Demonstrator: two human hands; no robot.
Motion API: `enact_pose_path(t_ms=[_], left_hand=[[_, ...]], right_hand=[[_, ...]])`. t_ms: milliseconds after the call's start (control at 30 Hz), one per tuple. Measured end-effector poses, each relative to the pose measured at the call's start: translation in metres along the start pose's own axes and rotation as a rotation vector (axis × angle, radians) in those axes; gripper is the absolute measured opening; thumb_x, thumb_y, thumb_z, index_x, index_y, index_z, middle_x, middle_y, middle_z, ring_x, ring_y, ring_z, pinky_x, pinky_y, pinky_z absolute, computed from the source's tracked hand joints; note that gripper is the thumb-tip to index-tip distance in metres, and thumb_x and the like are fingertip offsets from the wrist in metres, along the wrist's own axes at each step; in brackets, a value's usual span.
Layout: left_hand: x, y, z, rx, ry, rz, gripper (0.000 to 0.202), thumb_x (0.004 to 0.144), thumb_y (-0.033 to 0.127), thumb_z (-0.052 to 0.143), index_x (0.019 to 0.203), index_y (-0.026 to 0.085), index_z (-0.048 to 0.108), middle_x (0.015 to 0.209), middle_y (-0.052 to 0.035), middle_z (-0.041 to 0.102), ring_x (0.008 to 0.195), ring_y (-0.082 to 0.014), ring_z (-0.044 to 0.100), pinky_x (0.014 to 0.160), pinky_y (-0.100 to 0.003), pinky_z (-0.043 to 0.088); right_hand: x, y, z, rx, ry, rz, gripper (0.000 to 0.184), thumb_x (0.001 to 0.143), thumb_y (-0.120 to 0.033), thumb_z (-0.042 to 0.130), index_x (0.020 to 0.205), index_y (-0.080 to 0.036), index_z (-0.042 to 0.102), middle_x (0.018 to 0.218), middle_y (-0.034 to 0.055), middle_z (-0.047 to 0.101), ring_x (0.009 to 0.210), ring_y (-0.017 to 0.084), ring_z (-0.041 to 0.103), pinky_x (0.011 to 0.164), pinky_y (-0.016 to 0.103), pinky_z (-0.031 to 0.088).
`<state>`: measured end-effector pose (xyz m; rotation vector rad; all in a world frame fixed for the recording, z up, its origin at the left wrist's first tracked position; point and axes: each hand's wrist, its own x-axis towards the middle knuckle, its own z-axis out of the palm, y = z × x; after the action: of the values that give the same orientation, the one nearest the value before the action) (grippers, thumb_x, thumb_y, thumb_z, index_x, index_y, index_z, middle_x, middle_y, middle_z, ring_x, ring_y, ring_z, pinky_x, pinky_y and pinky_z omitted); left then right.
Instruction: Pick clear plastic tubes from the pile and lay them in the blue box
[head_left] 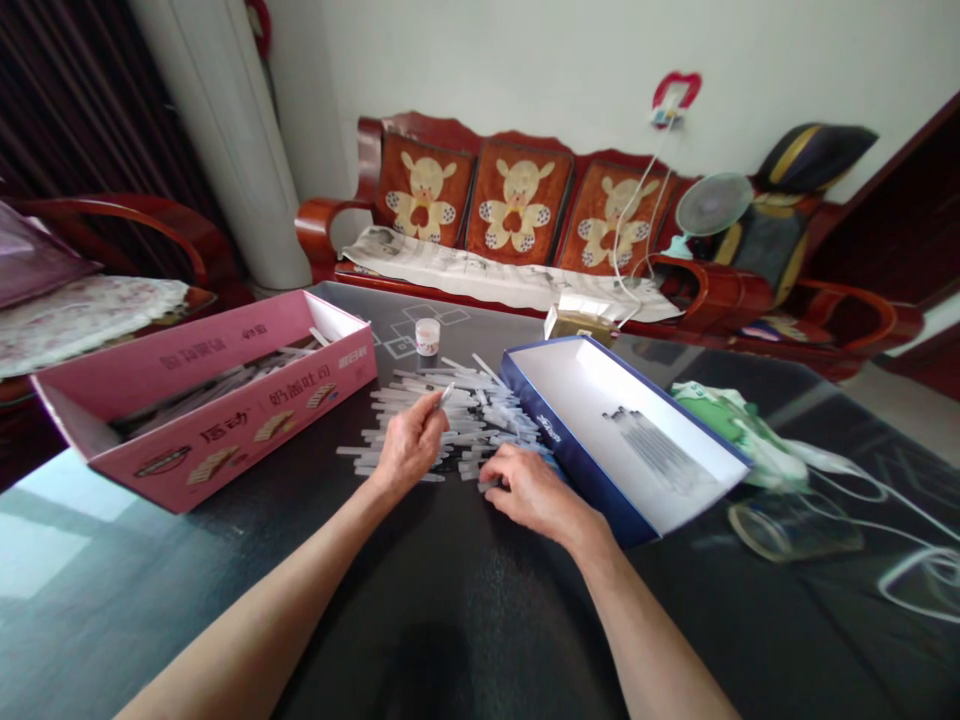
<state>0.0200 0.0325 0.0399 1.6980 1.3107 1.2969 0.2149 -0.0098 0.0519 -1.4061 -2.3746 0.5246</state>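
A heap of slim, whitish translucent plastic tubes (469,405) lies spread on the dark table between two boxes. My left hand (412,440) is closed at the left side of the heap, with the tip of a slim translucent tube (447,392) sticking up between thumb and forefinger. At the heap's near right edge, my right hand (529,485) has its fingers curled and pinched on the end of another pale tube (489,484). Inside the blue box (600,490) on the right, several dark-tipped clear tubes (652,445) lie side by side.
A long pink carton (262,425) on the left holds many more tubes. Behind the heap stands a small white cup (427,337). To the right are a green-and-white plastic packet (739,425), a clear glass jar (795,528) on its side and white cables (930,580).
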Motion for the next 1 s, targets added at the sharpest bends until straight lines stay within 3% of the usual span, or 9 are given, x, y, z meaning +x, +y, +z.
enact_pose_path(t_ms=[100,233,367,467,567,667,833,1000], left_hand=[[-0.007,-0.006,0.008,0.463,-0.015,0.245,0.033,0.092,0.029,0.04,0.115,0.018,0.06,0.089,-0.0071,0.066,0.079,-0.0157,0.061,0.065,-0.023,0.045],[-0.014,-0.014,0.014,0.749,-0.053,0.382,0.031,0.096,0.033,0.037,0.113,0.021,0.06,0.082,-0.0054,0.064,0.075,-0.0152,0.06,0.059,-0.021,0.042],[-0.016,-0.018,0.013,0.78,0.032,0.519,0.026,0.095,0.03,0.04,0.107,0.019,0.061,0.08,-0.005,0.062,0.076,-0.0157,0.058,0.062,-0.023,0.042],[-0.016,-0.017,0.013,0.785,0.065,0.566,0.025,0.094,0.029,0.042,0.107,0.019,0.06,0.078,-0.0045,0.061,0.075,-0.0164,0.057,0.062,-0.024,0.042],[-0.017,-0.017,0.014,0.784,0.064,0.587,0.027,0.094,0.029,0.044,0.114,0.019,0.058,0.076,-0.0038,0.06,0.073,-0.017,0.056,0.062,-0.025,0.041],[-0.018,-0.019,0.015,0.751,0.027,0.618,0.027,0.094,0.027,0.044,0.115,0.018,0.057,0.078,-0.0043,0.06,0.073,-0.0174,0.055,0.065,-0.026,0.042],[-0.019,-0.022,0.016,0.721,-0.018,0.626,0.027,0.093,0.026,0.044,0.114,0.018,0.058,0.078,-0.0051,0.06,0.074,-0.0175,0.055,0.066,-0.027,0.043],[-0.019,-0.022,0.016,0.706,-0.03,0.601,0.026,0.093,0.027,0.043,0.112,0.018,0.059,0.077,-0.0053,0.06,0.073,-0.0168,0.056,0.065,-0.027,0.046]], right_hand=[[0.002,0.001,0.01,-0.078,-0.014,-0.001,0.008,0.077,-0.014,0.062,0.079,-0.02,0.068,0.085,0.0028,0.06,0.081,0.015,0.059,0.075,0.024,0.042],[0.008,0.001,0.015,-0.046,0.087,-0.002,0.01,0.083,-0.017,0.057,0.082,-0.019,0.066,0.084,0.0036,0.059,0.077,0.015,0.058,0.074,0.027,0.043],[0.015,0.005,0.013,0.246,0.354,0.067,0.009,0.084,-0.024,0.056,0.085,-0.02,0.063,0.083,0.0034,0.063,0.077,0.017,0.059,0.074,0.03,0.046],[0.021,0.007,0.016,0.683,0.529,0.247,0.023,0.082,-0.036,0.059,0.099,-0.02,0.061,0.084,0.0024,0.065,0.074,0.016,0.061,0.066,0.029,0.049],[0.025,0.006,0.022,1.122,0.596,0.382,0.04,0.075,-0.041,0.067,0.109,-0.022,0.059,0.086,0.0001,0.065,0.071,0.013,0.063,0.062,0.026,0.051],[0.028,0.002,0.028,1.378,0.608,0.419,0.038,0.069,-0.037,0.073,0.102,-0.023,0.061,0.086,-0.001,0.066,0.072,0.011,0.064,0.064,0.025,0.053],[0.031,0.001,0.033,1.497,0.607,0.425,0.034,0.066,-0.033,0.077,0.095,-0.022,0.062,0.086,-0.0013,0.068,0.074,0.011,0.065,0.065,0.022,0.053],[0.03,-0.002,0.037,1.408,0.566,0.363,0.031,0.068,-0.034,0.075,0.094,-0.022,0.062,0.087,-0.0014,0.068,0.076,0.012,0.065,0.067,0.025,0.054]])
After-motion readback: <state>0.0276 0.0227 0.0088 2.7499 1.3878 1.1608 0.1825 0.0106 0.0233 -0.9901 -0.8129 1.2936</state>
